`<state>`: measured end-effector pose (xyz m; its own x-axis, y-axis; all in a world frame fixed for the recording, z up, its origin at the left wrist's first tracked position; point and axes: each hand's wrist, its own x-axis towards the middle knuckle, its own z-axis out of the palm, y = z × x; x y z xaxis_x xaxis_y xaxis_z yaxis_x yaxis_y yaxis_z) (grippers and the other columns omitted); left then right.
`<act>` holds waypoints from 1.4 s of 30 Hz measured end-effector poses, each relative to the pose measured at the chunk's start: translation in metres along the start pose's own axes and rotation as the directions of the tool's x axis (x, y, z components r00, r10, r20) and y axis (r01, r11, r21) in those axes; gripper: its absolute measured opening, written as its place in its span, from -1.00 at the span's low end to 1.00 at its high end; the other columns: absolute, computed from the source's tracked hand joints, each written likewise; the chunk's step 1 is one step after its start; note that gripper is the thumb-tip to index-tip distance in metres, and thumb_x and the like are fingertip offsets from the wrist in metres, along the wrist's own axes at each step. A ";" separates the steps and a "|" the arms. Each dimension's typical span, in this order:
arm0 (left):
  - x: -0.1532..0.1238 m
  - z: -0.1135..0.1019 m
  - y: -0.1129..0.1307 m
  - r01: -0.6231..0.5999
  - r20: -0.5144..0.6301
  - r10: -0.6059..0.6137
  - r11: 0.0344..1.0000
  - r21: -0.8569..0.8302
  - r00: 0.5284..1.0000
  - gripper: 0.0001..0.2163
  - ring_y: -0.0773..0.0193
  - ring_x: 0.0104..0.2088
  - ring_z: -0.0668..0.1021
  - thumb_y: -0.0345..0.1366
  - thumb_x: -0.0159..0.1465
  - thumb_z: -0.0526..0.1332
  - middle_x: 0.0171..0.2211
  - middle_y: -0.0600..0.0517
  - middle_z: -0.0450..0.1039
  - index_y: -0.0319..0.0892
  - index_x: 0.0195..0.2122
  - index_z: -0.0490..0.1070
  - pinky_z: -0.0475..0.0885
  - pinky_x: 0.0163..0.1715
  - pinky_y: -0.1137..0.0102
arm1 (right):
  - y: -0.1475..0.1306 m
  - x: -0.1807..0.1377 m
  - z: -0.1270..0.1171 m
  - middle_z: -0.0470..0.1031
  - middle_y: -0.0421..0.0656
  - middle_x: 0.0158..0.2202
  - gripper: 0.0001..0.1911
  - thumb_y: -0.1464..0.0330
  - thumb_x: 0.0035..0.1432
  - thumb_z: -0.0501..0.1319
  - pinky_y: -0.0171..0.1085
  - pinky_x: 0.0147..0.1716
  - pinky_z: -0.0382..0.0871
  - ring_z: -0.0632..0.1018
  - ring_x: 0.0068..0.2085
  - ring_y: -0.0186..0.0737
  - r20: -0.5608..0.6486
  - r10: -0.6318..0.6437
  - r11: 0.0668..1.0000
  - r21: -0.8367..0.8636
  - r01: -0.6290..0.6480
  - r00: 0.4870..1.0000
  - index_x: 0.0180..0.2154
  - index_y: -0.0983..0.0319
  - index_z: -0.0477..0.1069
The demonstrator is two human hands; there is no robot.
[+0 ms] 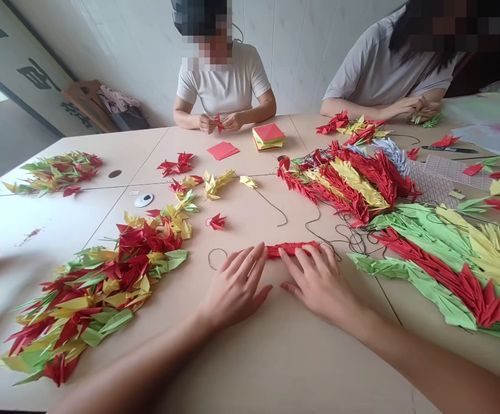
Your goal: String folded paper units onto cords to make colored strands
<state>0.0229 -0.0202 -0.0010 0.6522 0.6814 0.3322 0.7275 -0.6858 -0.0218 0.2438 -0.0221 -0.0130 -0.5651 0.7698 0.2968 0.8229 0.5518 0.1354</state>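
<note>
A short strand of red folded paper cranes (272,252) lies across the table in front of me. My left hand (236,286) rests flat over its left end, fingers stretched out. Over the right part, my right hand (321,283) lies with spread fingers pressing on the strand. Neither hand is closed around it, and the fingers hide parts of it. Dark thread (217,257) curls out beside my left hand. A single red crane (216,221) and a yellow crane (248,182) on a thread lie beyond my hands.
Loose red, yellow and green cranes (103,287) are heaped at left. Finished crane strings (362,178) and green-red ones (443,276) fill the right side. Opposite, one person (226,86) folds red paper near a square paper stack (269,138); another person (370,75) works at far right.
</note>
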 end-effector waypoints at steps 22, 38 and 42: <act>0.006 0.008 0.015 0.227 0.289 -0.175 0.961 -0.156 0.941 -0.35 -0.05 0.13 0.36 0.13 0.31 -0.04 0.22 -0.19 0.25 -0.16 0.31 0.06 0.14 0.13 -0.02 | -0.012 -0.003 0.004 0.41 0.12 -0.03 -0.49 0.15 0.31 -0.01 0.14 -0.01 0.07 0.33 0.00 0.11 0.029 0.088 0.996 0.013 -0.088 0.996 0.17 0.24 0.32; 0.009 0.006 0.013 0.209 0.297 -0.148 0.960 -0.185 0.943 -0.36 -0.06 0.08 0.38 0.08 0.30 0.01 0.18 -0.20 0.30 -0.19 0.30 0.07 0.17 0.09 -0.07 | -0.005 0.001 0.001 0.44 0.04 -0.11 -0.45 0.06 0.25 0.06 0.08 -0.02 0.04 0.36 -0.09 0.02 0.061 0.079 0.990 0.109 -0.085 0.995 0.15 0.23 0.33; 0.007 0.009 0.013 0.201 0.277 -0.148 0.964 -0.173 0.949 -0.35 -0.06 0.09 0.39 0.08 0.30 0.00 0.19 -0.21 0.28 -0.22 0.30 0.05 0.18 0.09 -0.07 | -0.012 -0.003 0.004 0.43 0.12 -0.05 -0.42 0.14 0.27 0.05 0.10 0.04 0.03 0.35 -0.02 0.09 0.028 0.088 0.994 0.066 -0.089 0.996 0.18 0.38 0.25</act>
<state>0.0386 -0.0215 -0.0075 0.5704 0.8194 0.0577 0.7957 -0.5686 0.2088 0.2355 -0.0292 -0.0194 -0.4921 0.8239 0.2809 0.8644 0.5006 0.0460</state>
